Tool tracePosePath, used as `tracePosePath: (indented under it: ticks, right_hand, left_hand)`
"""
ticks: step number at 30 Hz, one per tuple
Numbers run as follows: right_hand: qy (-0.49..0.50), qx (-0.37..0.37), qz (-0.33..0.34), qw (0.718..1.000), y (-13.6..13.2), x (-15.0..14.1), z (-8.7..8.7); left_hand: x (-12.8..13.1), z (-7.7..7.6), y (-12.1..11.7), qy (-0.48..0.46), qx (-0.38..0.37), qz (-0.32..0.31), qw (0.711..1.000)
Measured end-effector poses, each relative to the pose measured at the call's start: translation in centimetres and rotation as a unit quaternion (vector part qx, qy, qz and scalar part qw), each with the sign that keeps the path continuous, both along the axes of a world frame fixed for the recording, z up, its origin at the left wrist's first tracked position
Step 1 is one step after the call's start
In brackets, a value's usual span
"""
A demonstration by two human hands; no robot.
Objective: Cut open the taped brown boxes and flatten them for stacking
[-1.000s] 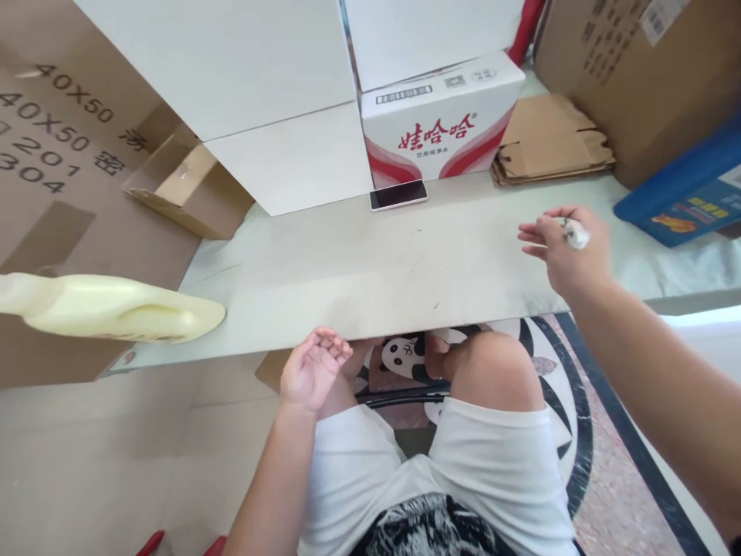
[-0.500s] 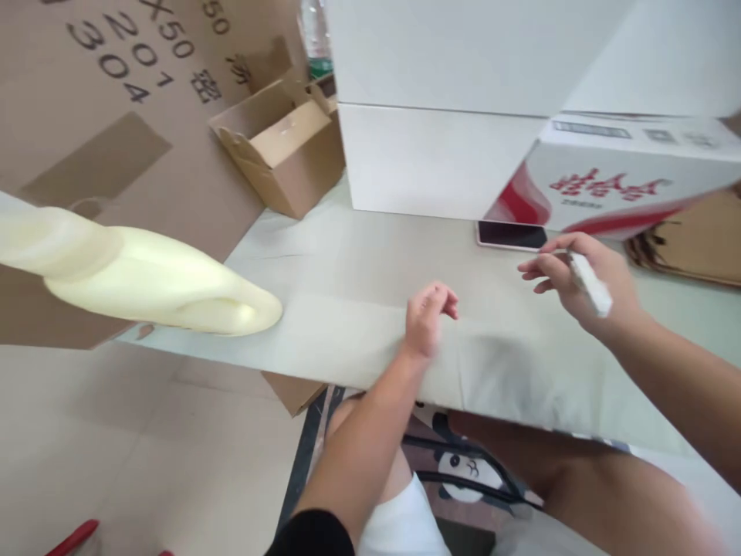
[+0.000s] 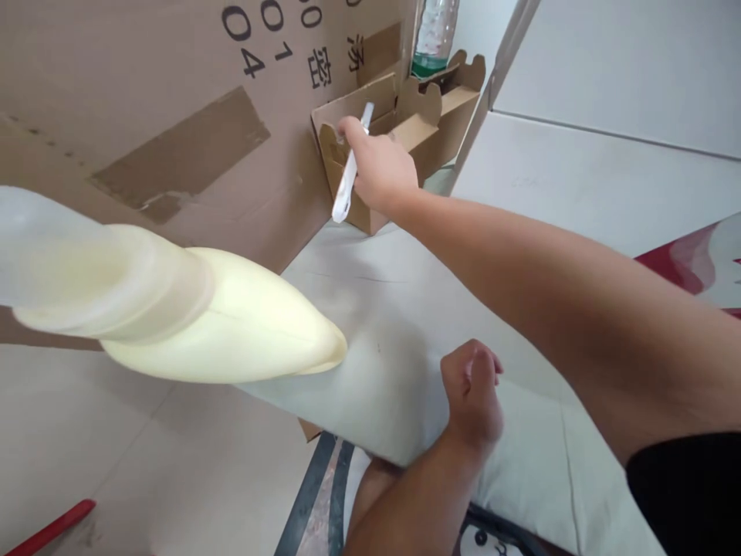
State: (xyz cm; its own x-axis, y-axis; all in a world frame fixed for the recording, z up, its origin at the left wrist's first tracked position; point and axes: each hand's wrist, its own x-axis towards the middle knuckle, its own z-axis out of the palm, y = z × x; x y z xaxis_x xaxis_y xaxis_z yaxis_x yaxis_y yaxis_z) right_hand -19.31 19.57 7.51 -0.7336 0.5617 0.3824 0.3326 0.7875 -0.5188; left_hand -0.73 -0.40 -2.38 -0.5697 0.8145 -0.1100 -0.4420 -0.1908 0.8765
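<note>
A slim, white, plastic-looking tool (image 3: 345, 188) is gripped by the right hand (image 3: 383, 164) at upper centre, beside an open brown cardboard box (image 3: 427, 139), the arm outstretched from lower right. The left hand (image 3: 472, 390) is curled into a fist, lower centre-right.

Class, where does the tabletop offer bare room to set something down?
One bare patch of tabletop lies between the yellow bottle, the small carton and the left hand; another, between that hand and the right forearm. The far corner is crowded: the carton, the large box and the right hand gripping a white object.
</note>
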Motion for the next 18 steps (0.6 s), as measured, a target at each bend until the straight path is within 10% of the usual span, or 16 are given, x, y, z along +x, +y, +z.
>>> tracePosePath:
  ticks: [7,18]
  right_hand:
    - [0.035,-0.01,-0.114,0.993,-4.7,11.5,-0.1]
    - [0.229,-0.03,-0.269,0.935,-19.0,43.9,0.2]
  left_hand:
    - [-1.7,-1.1,-3.1,0.148,0.128,0.185,0.963]
    - [6.8,4.5,-8.3,0.437,0.346,0.099,0.824]
